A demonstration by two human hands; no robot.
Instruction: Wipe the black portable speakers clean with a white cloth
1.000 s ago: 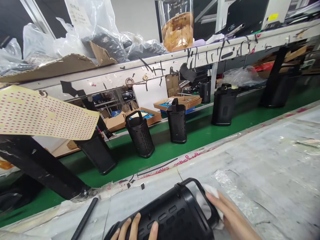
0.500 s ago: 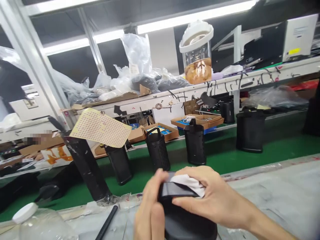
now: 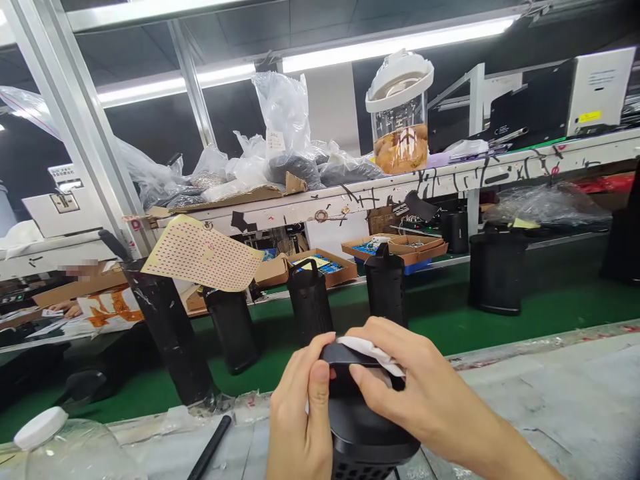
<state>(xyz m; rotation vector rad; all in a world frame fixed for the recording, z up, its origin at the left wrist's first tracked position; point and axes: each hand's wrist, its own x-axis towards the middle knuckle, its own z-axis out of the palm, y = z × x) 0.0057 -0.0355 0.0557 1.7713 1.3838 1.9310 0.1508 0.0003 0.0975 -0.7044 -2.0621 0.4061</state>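
The left hand point(image 3: 303, 407), fingers curled, grips the handle point(image 3: 345, 355) of a black case point(image 3: 373, 427) at the worktop point(image 3: 550, 387); the right hand point(image 3: 420, 380) pinches a white cloth point(image 3: 373, 350) against it.

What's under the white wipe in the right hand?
Part of the black handle; its near side shows in front of the white wipe. The stretch directly beneath the wipe and the right hand is covered, so its surface there can't be seen.
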